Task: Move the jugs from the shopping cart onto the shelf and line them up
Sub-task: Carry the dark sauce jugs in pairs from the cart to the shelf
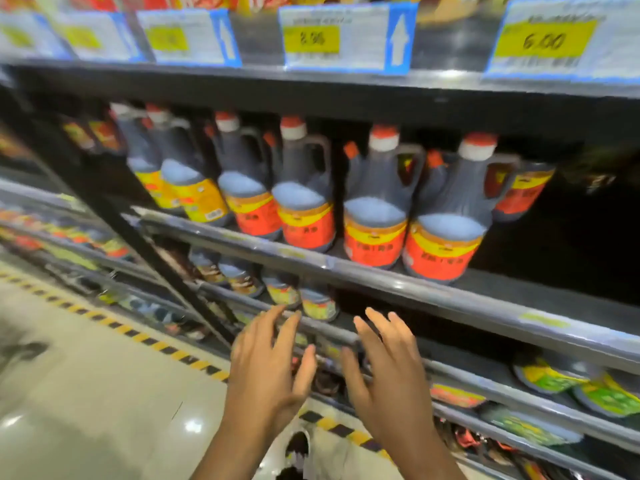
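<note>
Up close, the head view takes in a dark metal shelf [398, 277] with a grey plastic strip along its front lip, and a row of jugs [375, 202] standing upright on it, shoulder to shoulder along the front edge. They are dark, smooth plastic, round in the body and narrowing to a neck, each with a loop handle moulded at the side and a white collar under a red cap. Glossy paper labels wrap their lower halves: red with a yellow band on the four nearest, mostly yellow on the ones further left. The rightmost front jug [446, 216] stands at the end of the row, with bare dark shelf to its right. Both hands are held up below that shelf and hold nothing: the left hand [268, 362] and the right hand [388, 365] are side by side, near each other but apart, fingers spread and straight. The jugs sit above and beyond the fingertips, clear of them. Above, blurred price tags [343, 38] in white, blue and yellow hang from the next shelf up. Below, smaller labelled bottles [280, 289] line a lower shelf, and the glossy pale floor [86, 393] carries a strip of yellow-and-black tape. No cart is in sight.
</note>
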The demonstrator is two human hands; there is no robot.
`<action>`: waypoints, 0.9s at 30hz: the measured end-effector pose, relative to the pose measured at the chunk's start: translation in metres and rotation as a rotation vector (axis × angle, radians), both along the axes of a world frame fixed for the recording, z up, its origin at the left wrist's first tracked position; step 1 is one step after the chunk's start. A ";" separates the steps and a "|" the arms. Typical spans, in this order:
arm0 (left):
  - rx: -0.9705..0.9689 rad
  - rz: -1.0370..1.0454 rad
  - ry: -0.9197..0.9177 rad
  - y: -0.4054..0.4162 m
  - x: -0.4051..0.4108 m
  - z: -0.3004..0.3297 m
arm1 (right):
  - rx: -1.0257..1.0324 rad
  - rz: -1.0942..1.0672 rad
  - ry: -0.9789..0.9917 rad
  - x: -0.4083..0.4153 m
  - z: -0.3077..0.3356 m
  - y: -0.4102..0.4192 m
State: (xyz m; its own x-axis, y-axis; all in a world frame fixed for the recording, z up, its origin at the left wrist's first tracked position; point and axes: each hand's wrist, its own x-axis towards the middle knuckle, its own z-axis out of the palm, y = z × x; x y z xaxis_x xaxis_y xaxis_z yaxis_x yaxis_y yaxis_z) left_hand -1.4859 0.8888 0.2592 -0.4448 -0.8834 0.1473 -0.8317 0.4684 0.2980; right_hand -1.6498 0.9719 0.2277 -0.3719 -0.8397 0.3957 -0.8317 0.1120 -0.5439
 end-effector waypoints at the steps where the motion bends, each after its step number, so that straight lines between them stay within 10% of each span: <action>1: -0.002 0.047 -0.044 0.004 0.012 -0.001 | 0.058 0.026 -0.006 0.009 -0.004 -0.003; 27: -0.060 0.907 -0.074 -0.043 0.500 -0.021 | 0.332 0.837 0.312 0.503 0.028 -0.196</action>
State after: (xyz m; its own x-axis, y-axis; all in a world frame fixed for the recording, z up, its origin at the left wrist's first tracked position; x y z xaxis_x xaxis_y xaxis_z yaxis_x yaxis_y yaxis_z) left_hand -0.9855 0.8461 0.2381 0.4064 -0.8908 0.2034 -0.9048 -0.3613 0.2252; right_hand -1.1470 0.7763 0.2556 0.4832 -0.8728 0.0686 -0.8142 -0.4768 -0.3312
